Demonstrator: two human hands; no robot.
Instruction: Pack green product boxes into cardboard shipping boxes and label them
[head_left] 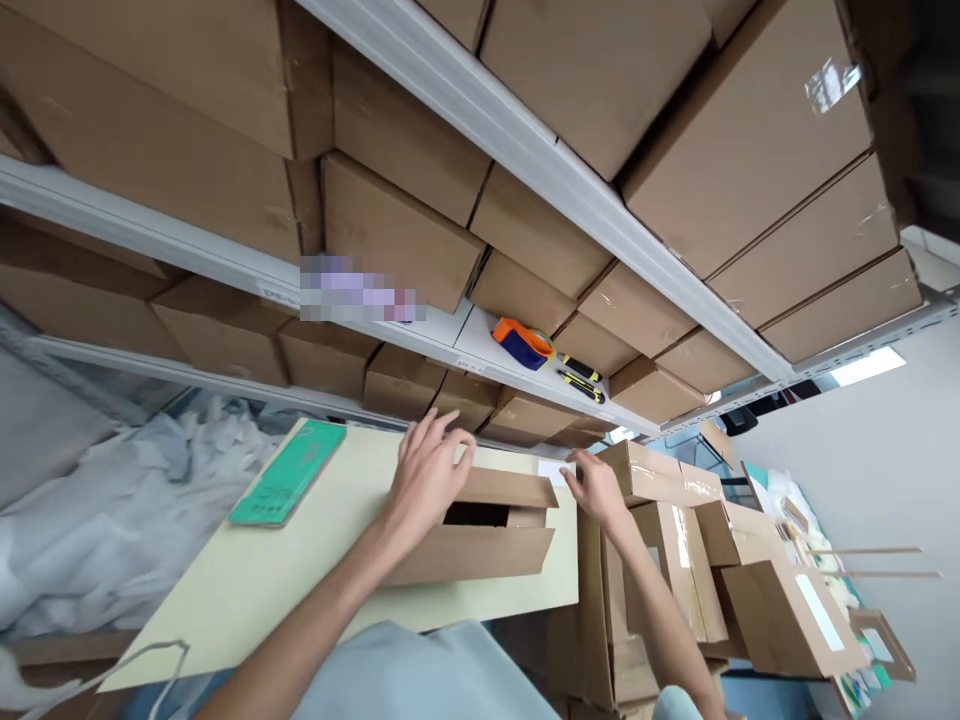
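Cardboard carton: flaps parted, unsealed | left grip: half-curled, apparently empty | right grip: half-curled, apparently empty, beside white slip

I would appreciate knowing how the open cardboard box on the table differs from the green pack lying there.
The cardboard box is plain brown, while the green pack has paler markings. The box's flaps stand apart over a dark inside; the pack shows no opening. The box looks bulkier, the pack slim and flat. The left hand is at the box, whereas the pack lies apart from it. Both rest on the pale tabletop.
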